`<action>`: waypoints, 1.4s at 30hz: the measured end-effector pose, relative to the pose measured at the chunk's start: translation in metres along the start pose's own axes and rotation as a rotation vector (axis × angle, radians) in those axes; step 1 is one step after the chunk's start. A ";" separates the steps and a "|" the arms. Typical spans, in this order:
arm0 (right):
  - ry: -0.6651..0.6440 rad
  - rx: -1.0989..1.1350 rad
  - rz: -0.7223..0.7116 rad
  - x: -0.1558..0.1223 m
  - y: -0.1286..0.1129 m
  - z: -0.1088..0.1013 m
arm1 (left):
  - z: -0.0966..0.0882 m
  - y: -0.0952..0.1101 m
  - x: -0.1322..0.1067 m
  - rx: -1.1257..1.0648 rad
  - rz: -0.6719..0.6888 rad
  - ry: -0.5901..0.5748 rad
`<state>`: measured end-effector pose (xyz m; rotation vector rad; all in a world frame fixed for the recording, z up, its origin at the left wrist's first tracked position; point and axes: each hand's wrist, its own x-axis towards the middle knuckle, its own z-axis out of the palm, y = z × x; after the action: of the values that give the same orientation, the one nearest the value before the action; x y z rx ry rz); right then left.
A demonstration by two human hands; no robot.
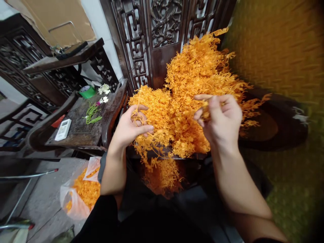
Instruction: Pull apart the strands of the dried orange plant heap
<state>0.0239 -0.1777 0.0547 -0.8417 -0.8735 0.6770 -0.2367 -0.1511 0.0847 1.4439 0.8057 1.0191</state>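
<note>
Carved dark panels are backing this cluttered corner. Right before them, orange sprays are piling up in front of the person, the taller mass leaning right and a lower clump sitting to its left, against it. More orange is showing below the edge in a tangle; what is supporting it cannot be told. The sprays are looking light, soft and springy, likely to snag on one another and shed fine tips if crushed. Stems would probably be the safest hold, pinched singly and eased free.

The left hand is hanging half open over the clump, thumb apart from the curled fingers, with a thin strand looping across them. The right hand is curling in before the taller mass, thumb near the forefinger; whether it is gripping anything cannot be told.

Further left, a dark seat is bearing a remote, green tape, white flowers and green stems. On the floor, a plastic bag is holding orange bits. Yellowish weave is filling the right side.
</note>
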 end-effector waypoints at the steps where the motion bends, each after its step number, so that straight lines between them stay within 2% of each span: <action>1: -0.089 0.009 0.043 -0.003 -0.005 0.000 | -0.002 -0.001 0.003 -0.011 0.034 0.052; 5: -0.311 0.027 0.138 -0.022 -0.017 0.009 | -0.003 -0.006 0.014 -0.055 0.148 0.232; 7: -0.374 -0.027 0.148 -0.029 -0.018 0.013 | 0.000 -0.007 0.016 -0.063 0.167 0.250; 11: -0.436 -0.339 0.043 -0.035 -0.015 0.020 | 0.007 -0.010 0.013 -0.054 0.114 0.180; 13: -0.516 -0.447 0.021 -0.035 -0.013 0.024 | 0.011 -0.012 0.011 -0.045 0.089 0.139; 15: -0.638 -0.442 0.036 -0.035 -0.010 0.027 | 0.015 -0.012 0.009 -0.028 0.074 0.103; 17: -0.684 -0.391 0.087 -0.035 -0.007 0.029 | 0.016 -0.011 0.008 0.005 0.060 0.050; 21: -0.574 -0.282 0.300 -0.038 -0.001 0.030 | 0.019 -0.011 0.007 0.066 0.027 -0.109; 23: -0.556 -0.238 0.345 -0.039 0.000 0.030 | 0.022 -0.012 0.007 0.066 0.025 -0.127; 25: -0.555 -0.234 0.299 -0.038 0.000 0.030 | 0.024 -0.014 0.008 0.042 0.019 -0.122; 29: -0.652 -0.314 0.059 -0.032 -0.004 0.025 | 0.024 -0.017 0.011 -0.052 0.012 -0.084; 31: -0.713 -0.406 -0.046 -0.030 -0.005 0.021 | 0.024 -0.017 0.012 -0.083 0.019 -0.045; 34: -0.712 -0.581 -0.163 -0.031 -0.002 0.020 | 0.030 -0.020 0.014 -0.086 0.039 0.014; 38: -0.652 -0.707 -0.246 -0.039 0.003 0.025 | 0.044 -0.024 0.013 -0.055 0.084 0.139; 42: -0.645 -0.731 -0.279 -0.041 0.001 0.028 | 0.048 -0.022 0.012 -0.036 0.109 0.179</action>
<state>-0.0205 -0.2001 0.0486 -1.1307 -1.8522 0.3673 -0.1867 -0.1563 0.0652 1.3919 0.8397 1.2530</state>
